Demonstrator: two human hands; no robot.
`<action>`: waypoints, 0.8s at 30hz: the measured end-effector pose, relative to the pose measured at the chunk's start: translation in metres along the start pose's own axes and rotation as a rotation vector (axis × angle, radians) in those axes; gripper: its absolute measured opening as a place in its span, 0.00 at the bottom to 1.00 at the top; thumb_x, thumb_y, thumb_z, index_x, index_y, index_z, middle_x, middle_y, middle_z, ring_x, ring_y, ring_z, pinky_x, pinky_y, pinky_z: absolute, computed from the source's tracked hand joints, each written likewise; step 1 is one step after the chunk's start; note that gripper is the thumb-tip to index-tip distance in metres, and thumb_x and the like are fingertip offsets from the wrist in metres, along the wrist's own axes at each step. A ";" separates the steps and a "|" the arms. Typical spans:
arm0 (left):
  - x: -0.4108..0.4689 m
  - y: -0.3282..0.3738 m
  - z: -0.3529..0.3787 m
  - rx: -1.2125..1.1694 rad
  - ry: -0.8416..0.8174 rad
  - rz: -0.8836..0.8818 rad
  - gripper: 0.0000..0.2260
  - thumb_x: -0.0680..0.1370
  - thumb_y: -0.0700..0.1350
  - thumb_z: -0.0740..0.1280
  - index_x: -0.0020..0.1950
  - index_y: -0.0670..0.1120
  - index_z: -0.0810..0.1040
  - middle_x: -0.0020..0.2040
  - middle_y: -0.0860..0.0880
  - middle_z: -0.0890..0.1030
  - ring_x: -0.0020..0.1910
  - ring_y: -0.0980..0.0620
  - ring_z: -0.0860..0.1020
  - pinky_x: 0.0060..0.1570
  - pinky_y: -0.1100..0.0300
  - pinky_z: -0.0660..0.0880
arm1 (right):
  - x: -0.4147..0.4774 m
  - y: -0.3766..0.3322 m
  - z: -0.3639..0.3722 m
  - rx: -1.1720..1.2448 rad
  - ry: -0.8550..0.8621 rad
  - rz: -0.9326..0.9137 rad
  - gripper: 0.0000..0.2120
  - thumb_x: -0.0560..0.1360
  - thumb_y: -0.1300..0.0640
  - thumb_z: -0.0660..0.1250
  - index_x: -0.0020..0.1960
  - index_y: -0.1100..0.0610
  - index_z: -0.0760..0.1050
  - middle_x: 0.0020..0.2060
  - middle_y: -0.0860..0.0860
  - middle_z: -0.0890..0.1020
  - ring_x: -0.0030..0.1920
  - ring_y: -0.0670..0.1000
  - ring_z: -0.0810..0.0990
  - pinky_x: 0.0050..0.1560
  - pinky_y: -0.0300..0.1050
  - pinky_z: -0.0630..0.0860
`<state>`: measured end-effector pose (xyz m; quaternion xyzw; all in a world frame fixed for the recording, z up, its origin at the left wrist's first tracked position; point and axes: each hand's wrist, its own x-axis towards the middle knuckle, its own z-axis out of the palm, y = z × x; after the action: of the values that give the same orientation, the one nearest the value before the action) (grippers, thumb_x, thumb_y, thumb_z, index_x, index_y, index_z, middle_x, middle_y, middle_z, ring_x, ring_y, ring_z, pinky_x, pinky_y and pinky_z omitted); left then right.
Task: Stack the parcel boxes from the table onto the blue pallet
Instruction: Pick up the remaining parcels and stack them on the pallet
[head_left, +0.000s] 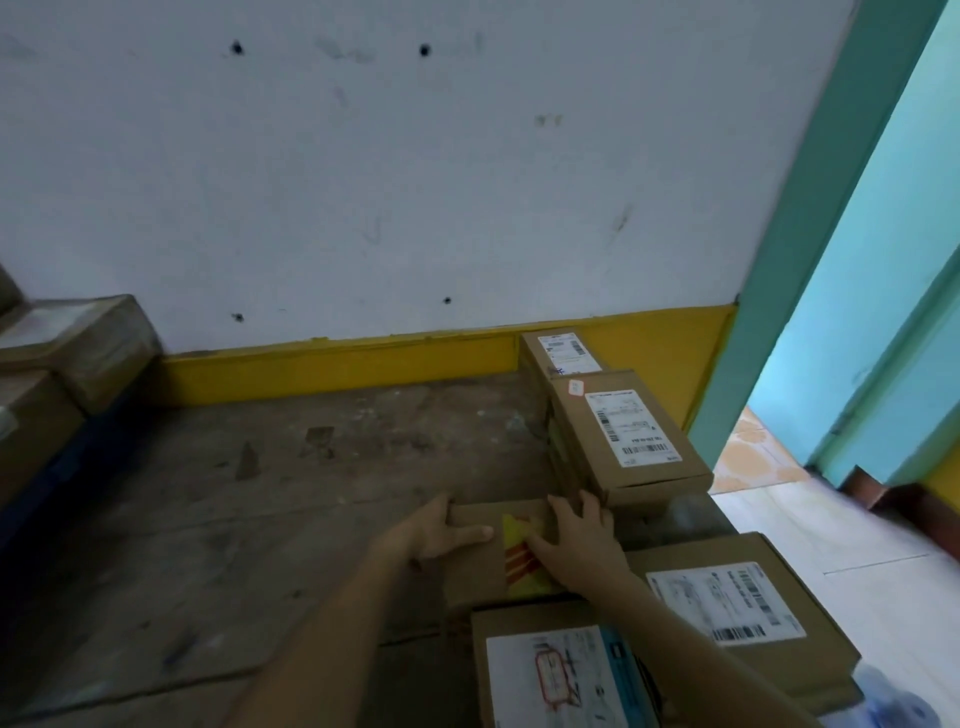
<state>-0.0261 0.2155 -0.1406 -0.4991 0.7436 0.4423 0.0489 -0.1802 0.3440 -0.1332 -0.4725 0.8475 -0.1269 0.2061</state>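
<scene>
A flat brown parcel box with a yellow and red sticker (483, 561) lies on the worn wooden table (260, 493). My left hand (441, 530) grips its left edge, thumb on top. My right hand (576, 540) rests on its right side, fingers over the far corner. More labelled parcel boxes surround it: a stack behind (628, 441), another at the back by the wall (561, 351), one at the near right (727, 613) and one nearest me (556, 675). At the far left, boxes (78, 343) sit stacked on the blue pallet (67, 462).
A white wall with a yellow skirting (337, 358) runs behind the table. A teal door frame (810, 249) and an open doorway with pale floor tiles (810, 530) lie to the right.
</scene>
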 end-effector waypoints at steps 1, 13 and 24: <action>0.000 -0.002 0.001 -0.009 0.008 0.017 0.42 0.70 0.64 0.66 0.76 0.50 0.50 0.73 0.45 0.62 0.67 0.44 0.68 0.52 0.54 0.75 | -0.002 0.001 0.001 0.015 0.001 0.023 0.32 0.76 0.39 0.59 0.75 0.46 0.51 0.75 0.55 0.49 0.73 0.60 0.53 0.68 0.57 0.61; -0.017 -0.013 0.007 -0.321 0.255 0.153 0.39 0.74 0.58 0.66 0.77 0.53 0.46 0.75 0.45 0.61 0.69 0.45 0.68 0.59 0.56 0.71 | -0.010 -0.020 -0.010 0.096 0.130 -0.064 0.32 0.75 0.38 0.60 0.74 0.45 0.53 0.75 0.53 0.52 0.72 0.57 0.60 0.64 0.55 0.68; -0.087 -0.040 -0.055 -0.175 0.718 0.087 0.26 0.78 0.57 0.59 0.75 0.54 0.59 0.73 0.45 0.64 0.72 0.45 0.62 0.67 0.55 0.62 | -0.007 -0.106 -0.001 0.212 0.172 -0.350 0.34 0.74 0.37 0.61 0.75 0.45 0.54 0.75 0.52 0.51 0.73 0.58 0.53 0.68 0.53 0.60</action>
<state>0.0687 0.2325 -0.0870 -0.5927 0.6932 0.3026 -0.2769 -0.0981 0.2948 -0.0871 -0.5754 0.7489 -0.2890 0.1563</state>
